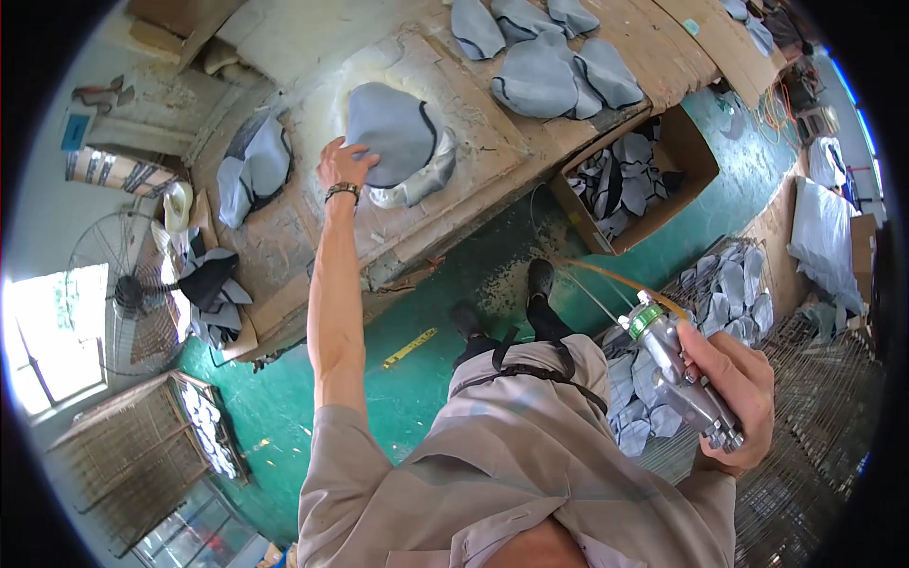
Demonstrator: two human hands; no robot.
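Observation:
My left hand [345,168] reaches forward to the bench, its thumb and a finger closed at the left edge of a grey fabric piece [390,128] with black trim. That piece lies on a whitish-stained board, over another pale piece [426,182] that shows at its lower right. Off to the right, my right hand [737,383] is wrapped round a metal spray gun [674,364] with a green ring. Its nozzle points up and left, and an orange-brown hose [615,280] runs beside it.
Grey pieces lie on the wooden bench [511,151], left [256,166] and far right [544,76]. A cardboard box [686,194] below holds more. Wire racks [805,398] with grey pieces stand right. A large fan [123,293] stands left. Yellow tape [410,348] marks the green floor.

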